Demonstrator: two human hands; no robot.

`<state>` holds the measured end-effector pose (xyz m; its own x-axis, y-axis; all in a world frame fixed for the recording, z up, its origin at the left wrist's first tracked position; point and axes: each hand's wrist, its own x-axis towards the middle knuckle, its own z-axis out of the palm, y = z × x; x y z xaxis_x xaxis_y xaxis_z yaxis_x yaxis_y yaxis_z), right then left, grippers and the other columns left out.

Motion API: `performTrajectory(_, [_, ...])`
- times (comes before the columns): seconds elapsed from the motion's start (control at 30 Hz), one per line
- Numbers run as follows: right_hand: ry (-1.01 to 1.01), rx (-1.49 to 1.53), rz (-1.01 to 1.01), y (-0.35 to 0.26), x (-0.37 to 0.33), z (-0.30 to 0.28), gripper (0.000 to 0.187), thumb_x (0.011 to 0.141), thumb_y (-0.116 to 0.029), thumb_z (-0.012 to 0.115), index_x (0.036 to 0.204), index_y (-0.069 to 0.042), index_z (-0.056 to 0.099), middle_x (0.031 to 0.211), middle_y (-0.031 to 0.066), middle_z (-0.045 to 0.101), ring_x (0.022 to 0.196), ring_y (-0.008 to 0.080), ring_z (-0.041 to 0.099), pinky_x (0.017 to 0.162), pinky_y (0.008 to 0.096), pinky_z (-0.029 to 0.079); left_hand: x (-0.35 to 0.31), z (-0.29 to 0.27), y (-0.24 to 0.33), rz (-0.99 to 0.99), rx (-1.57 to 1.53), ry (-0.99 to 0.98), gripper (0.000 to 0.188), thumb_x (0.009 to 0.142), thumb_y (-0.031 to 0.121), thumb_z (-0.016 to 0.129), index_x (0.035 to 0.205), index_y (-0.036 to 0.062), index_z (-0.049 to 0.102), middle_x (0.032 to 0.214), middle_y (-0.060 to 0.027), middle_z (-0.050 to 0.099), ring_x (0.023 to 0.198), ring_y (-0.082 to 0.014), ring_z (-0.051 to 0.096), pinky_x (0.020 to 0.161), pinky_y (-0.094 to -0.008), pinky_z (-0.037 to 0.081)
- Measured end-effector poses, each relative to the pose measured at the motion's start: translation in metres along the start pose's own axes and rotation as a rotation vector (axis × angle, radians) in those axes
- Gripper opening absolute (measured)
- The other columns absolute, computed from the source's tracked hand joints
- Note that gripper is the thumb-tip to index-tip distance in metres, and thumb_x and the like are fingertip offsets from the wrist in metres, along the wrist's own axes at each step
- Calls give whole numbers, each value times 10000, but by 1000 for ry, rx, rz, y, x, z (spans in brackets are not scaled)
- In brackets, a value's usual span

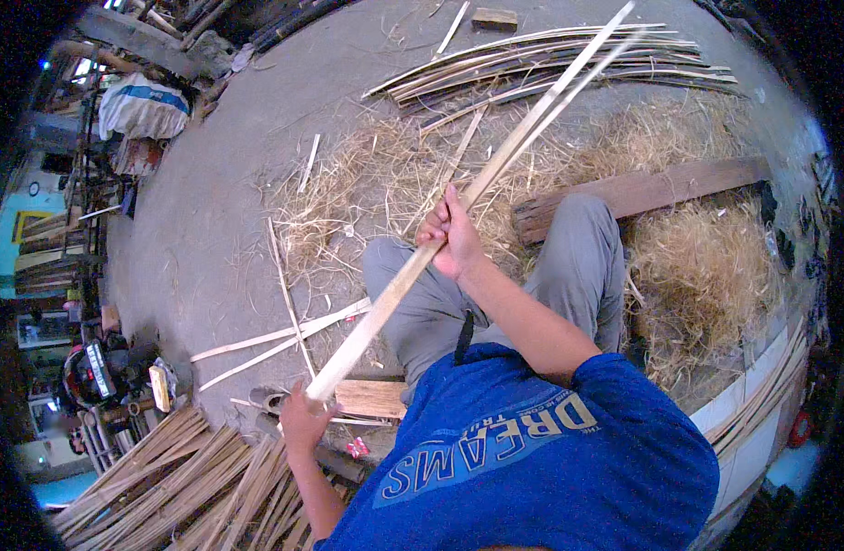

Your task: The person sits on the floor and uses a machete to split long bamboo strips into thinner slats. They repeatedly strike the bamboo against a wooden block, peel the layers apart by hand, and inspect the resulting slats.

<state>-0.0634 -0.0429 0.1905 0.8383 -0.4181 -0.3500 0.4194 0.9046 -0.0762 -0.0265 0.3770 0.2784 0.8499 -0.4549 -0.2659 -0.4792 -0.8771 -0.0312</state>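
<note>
our long wooden strip point(385, 312) slants from seven o'clock, where our left hand point(304, 421) meets its near end, grip too hidden to tell, through our right hand point(453, 239), curled around it, toward one o'clock.

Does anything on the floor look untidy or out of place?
Yes: loose shavings litter the floor in tangled patches, and pale strips lie crossed at left, unlike the roughly aligned bundle beyond.
</note>
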Motion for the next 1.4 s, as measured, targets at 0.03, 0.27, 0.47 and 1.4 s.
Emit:
performTrajectory(0.03, [23, 24, 2, 6, 4, -18, 461, 927, -496, 533, 641, -162, 394, 521, -51, 271, 453, 91, 313, 514, 277, 363, 1, -19, 29, 35, -9, -61, 805, 679, 369, 789, 1319, 15, 453, 1101, -202, 601, 1044, -388, 551, 915, -477, 422])
performTrajectory(0.27, [153, -53, 130, 27, -22, -49, 430, 898, -472, 584, 640, -168, 422, 508, -57, 289, 462, 94, 341, 548, 305, 397, 71, 5, 190, 368, -357, 65, 740, 768, 466, 708, 1327, 69, 433, 1107, -233, 609, 999, -404, 594, 855, -481, 467])
performTrajectory(0.47, [60, -118, -129, -50, -28, -14, 511, 905, -603, 444, 980, -103, 515, 815, 97, 572, 738, 243, 582, 777, 456, 479, 91, 6, 213, 345, -222, 35, 308, 861, 401, 622, 917, 99, 590, 734, -192, 642, 662, -418, 625, 574, -509, 489])
performTrajectory(1.4, [-206, -136, 44, -48, -26, -14, 468, 972, -472, 431, 628, -157, 403, 481, -61, 239, 411, 83, 277, 453, 263, 347, 154, -5, 245, 442, -1092, -993, 313, 937, 353, 584, 1018, 54, 544, 713, 1, 570, 564, -74, 517, 503, -226, 440])
